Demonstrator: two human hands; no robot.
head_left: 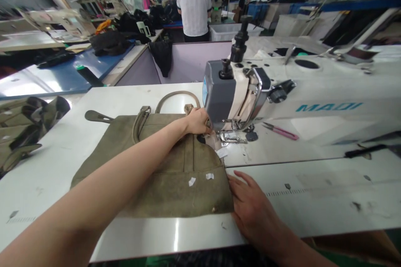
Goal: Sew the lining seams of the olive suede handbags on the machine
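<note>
An olive-green handbag [169, 192] lies flat on the white sewing table, its two handles pointing away from me. Small white paper bits stick to its front. My left hand [199, 121] reaches across the bag and is closed on its top edge beside the presser foot [233, 138]; the fingertips are partly hidden. At the bag's right edge, my right hand [250, 202] grips the side near the bottom corner. The sewing machine [219, 91] stands just beyond the bag, its head close to my left fingers.
Pink-handled thread snips [283, 131] lie under the machine arm. More olive bag pieces [21, 129] are heaped at the left. Behind the table are a lilac partition [194, 60], a blue-topped bench [40, 75] and a person in a white shirt [194, 6], back turned.
</note>
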